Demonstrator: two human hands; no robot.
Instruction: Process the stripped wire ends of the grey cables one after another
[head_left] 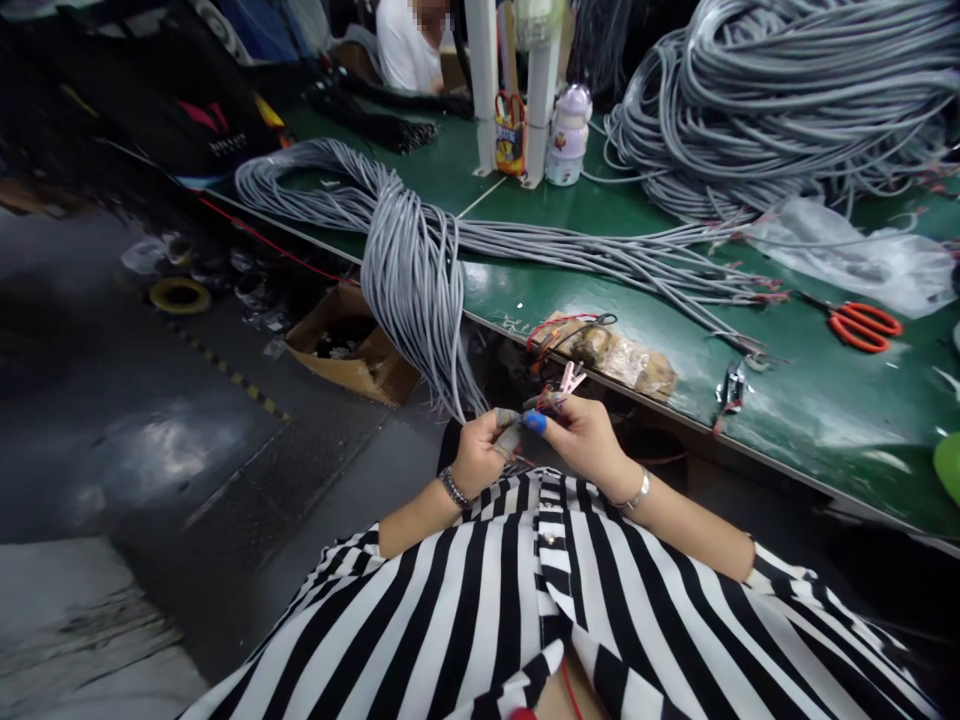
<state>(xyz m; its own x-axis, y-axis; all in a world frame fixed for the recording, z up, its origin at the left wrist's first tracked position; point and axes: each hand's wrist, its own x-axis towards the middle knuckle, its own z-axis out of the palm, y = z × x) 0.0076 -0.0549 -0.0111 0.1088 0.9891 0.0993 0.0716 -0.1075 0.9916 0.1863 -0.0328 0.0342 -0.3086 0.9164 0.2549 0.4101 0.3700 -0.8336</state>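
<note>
Striped black-and-white shirt (517,610) fills the bottom of our view, with both forearms coming out of it. Our left hand (476,455) is curled shut, thumb and covered fingertips pinching the end of a grey cable (509,439). Our right hand (586,435) is closed too. Its forefinger, capped with a blue cot (534,422), presses with the thumb on the thin wires (568,380) that fan out of that cable end with pink tips. The two hands almost touch, held just below the edge of the green table (825,410).

Right above the left hand, a bundle of grey cables (411,285) spills over the table edge and hangs down. The held cable seems to come from it, though we cannot tell for sure. On the table near the right hand lies a clear packet (626,358) with red and black leads on it, and a small connector (731,385) beside it. Farther right are orange scissors (862,326) and a crumpled plastic bag (862,260). A big coil of grey cable (787,100) sits at the back, with a white bottle (568,135) near it. Left of the table, a cardboard box (349,350) and a tape roll (180,295) lie on the floor. Another person (405,50) in white sits at the far end.
</note>
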